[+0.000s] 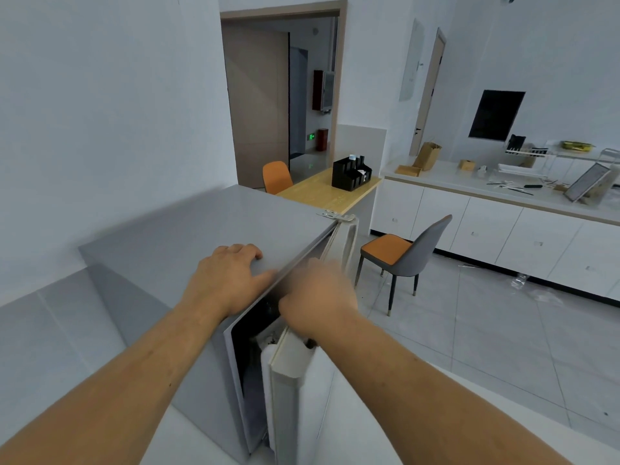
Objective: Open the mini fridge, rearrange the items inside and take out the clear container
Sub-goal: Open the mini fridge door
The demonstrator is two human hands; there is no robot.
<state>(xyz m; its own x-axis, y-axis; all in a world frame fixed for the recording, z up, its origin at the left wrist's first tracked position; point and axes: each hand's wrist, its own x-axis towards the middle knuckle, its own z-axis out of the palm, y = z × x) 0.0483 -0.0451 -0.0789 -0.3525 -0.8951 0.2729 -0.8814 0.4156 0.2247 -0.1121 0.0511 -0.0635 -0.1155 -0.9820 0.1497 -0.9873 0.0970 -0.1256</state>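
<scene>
A grey mini fridge (188, 236) stands against the wall below me. My left hand (228, 276) lies flat on its top near the front edge, fingers spread. The fridge door (288, 380) is ajar by a narrow gap, hinged at the far right corner. My right hand (318, 297), blurred by motion, grips the top edge of the door. Through the gap only a dark interior shows; the items and the clear container are hidden.
A grey and orange chair (402, 256) stands on the tiled floor just right of the door's swing. Behind the fridge is a wooden desk (328, 193) with a black organizer (350, 174). White cabinets (486, 226) with a cluttered counter run along the right wall.
</scene>
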